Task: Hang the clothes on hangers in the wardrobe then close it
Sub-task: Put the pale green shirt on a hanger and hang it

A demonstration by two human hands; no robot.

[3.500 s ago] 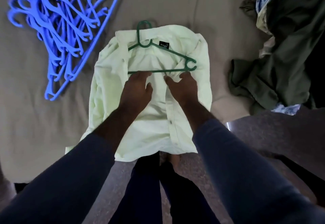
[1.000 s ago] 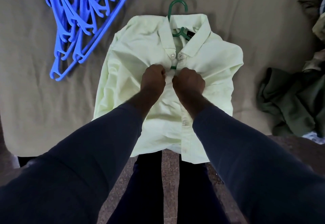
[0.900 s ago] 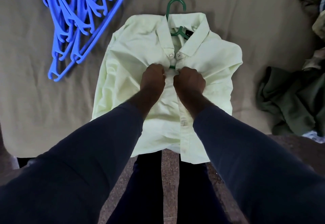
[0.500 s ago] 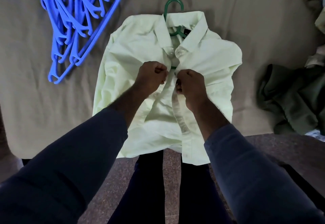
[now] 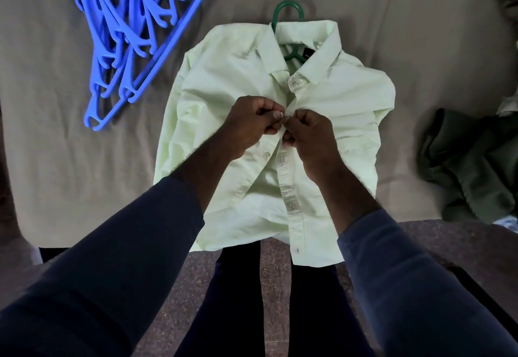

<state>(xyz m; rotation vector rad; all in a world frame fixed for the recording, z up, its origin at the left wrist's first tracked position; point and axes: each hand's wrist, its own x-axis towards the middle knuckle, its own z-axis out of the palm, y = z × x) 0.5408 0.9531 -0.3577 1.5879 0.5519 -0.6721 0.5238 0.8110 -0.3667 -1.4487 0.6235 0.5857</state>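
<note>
A pale green shirt (image 5: 229, 96) lies face up on the beige bed sheet (image 5: 56, 160), its hem hanging over the near edge. A green hanger (image 5: 288, 10) is inside it; only the hook and neck show at the collar. My left hand (image 5: 249, 124) and my right hand (image 5: 308, 135) meet at the chest, each pinching one edge of the shirt's front placket just below the collar button. The lower front of the shirt lies parted below my hands. No wardrobe is in view.
A heap of several blue plastic hangers (image 5: 126, 26) lies at the upper left of the bed. Dark olive clothes (image 5: 471, 166) are piled at the right edge. Speckled stone floor (image 5: 274, 286) and my legs show below the bed edge.
The shirt fronts, open over the hanger 3.5 s ago, are now drawn together. In the last second my fists turned from pressing down to pinching the placket edges.
</note>
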